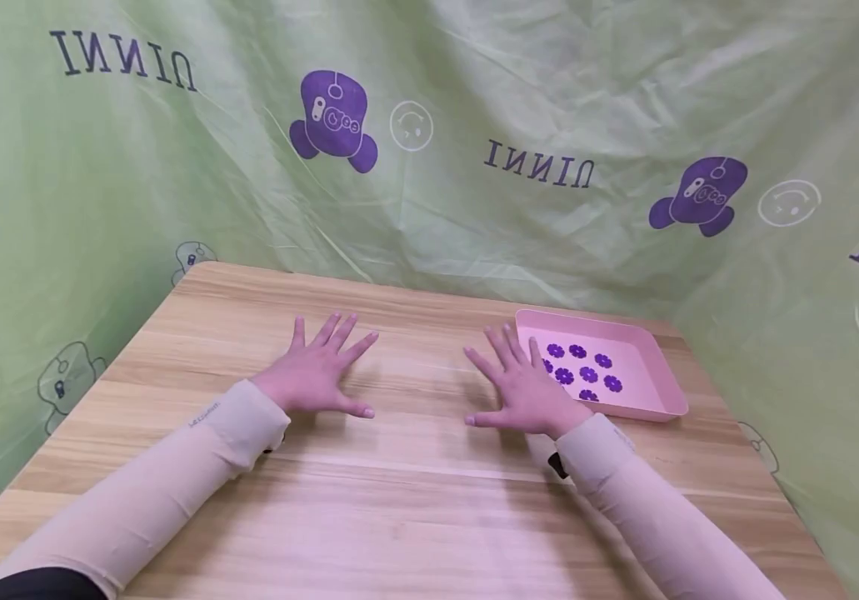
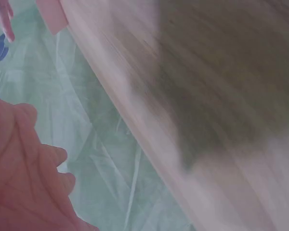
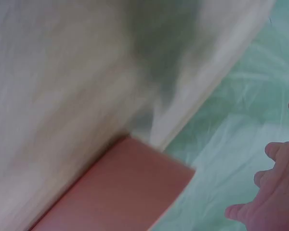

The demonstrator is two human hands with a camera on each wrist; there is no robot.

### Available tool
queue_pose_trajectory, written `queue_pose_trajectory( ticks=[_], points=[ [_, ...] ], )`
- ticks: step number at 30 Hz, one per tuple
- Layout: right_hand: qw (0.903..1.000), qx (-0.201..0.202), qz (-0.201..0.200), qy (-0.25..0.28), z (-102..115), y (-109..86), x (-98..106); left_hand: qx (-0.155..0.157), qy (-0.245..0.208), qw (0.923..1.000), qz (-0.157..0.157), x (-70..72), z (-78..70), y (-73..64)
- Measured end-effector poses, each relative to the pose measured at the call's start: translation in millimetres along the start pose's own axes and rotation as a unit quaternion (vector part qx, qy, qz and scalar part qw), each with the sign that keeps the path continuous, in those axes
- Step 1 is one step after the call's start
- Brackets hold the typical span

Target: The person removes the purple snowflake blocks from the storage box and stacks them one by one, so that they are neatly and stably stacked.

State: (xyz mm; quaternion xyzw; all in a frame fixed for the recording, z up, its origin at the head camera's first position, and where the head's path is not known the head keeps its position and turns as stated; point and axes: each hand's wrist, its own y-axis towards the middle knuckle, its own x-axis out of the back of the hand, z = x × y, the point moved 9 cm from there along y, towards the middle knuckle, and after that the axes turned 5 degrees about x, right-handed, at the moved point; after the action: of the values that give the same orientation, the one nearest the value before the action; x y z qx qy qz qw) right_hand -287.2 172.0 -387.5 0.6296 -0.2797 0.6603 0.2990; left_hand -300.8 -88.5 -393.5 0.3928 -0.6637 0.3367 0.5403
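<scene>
Both hands hover over the wooden table with fingers spread and palms facing down, holding nothing. The left hand [image 1: 314,372] is left of the middle; its palm fills the lower left of the left wrist view. My right hand [image 1: 525,389] is beside a pink tray [image 1: 657,375], and its fingers overlap the tray's left edge in the head view. Several purple flower-shaped pieces [image 1: 588,374] lie flat in the tray, some partly hidden behind the right hand. In the right wrist view the tray's outer wall [image 3: 120,185] shows near the right hand [image 3: 274,202].
A pale wood-grain table [image 1: 399,517] spans the space under both arms. Green cloth [image 1: 444,225] with purple cartoon prints and lettering hangs behind the table and along its sides. The tray stands near the table's far right corner.
</scene>
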Motion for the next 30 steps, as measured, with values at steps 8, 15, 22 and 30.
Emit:
queue_pose_trajectory(
  ticks=[8, 15, 22, 30],
  points=[
    [0.9941, -0.06, -0.037, 0.083, -47, -22.4, 21, 0.022, -0.067, 0.9975, 0.004, 5.3, 8.2, 13.2],
    [0.9769, -0.144, -0.037, 0.154, -106, -60.4, 23, 0.036, -0.123, 0.9915, 0.024, 0.0, 5.0, 29.3],
    [0.9737, -0.175, -0.082, 0.12, -157, -104.6, 29, 0.038, -0.208, 0.9769, 0.032, -4.8, -10.4, 58.0],
    [0.9352, -0.258, -0.06, 0.235, -196, -146.5, 32, 0.011, -0.264, 0.9637, 0.037, -3.3, -46.9, 89.9]
  ],
)
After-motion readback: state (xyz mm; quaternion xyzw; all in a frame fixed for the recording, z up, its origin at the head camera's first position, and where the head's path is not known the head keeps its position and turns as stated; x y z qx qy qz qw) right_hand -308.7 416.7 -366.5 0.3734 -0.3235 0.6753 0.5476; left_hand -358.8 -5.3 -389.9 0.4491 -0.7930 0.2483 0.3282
